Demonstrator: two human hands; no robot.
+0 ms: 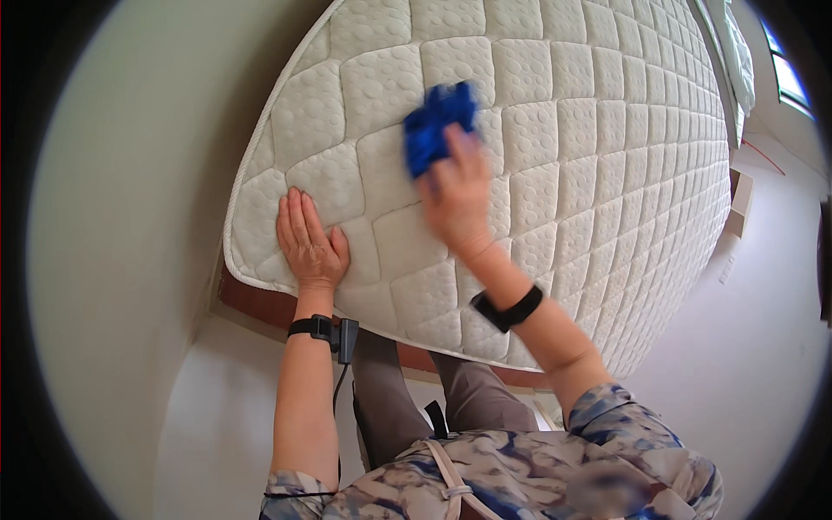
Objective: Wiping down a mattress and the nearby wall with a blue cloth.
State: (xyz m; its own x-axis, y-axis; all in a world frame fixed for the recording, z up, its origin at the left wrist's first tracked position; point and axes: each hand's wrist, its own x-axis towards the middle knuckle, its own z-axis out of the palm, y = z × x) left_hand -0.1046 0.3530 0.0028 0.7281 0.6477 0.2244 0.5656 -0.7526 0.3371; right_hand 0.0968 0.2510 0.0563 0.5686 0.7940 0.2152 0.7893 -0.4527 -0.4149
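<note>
A white quilted mattress (529,143) with a stitched diamond pattern fills the middle of the head view. My left hand (310,241) lies flat on it near its left corner, fingers stretched out and holding nothing. Farther in and to the right, my right hand (457,186) presses a bunched blue cloth (438,121) against the mattress top. Both cloth and fingers are smeared by motion. A black strap with a small box (334,334) sits on my left wrist, and a cable hangs from it. Another black band (510,308) circles my right forearm.
A pale wall (130,199) runs close along the left. Under the mattress edge shows a reddish-brown bed base (256,299). My legs stand against the near edge. At the right are a light floor (737,321), a box-like wooden piece (738,204) and a thin red cord (763,156).
</note>
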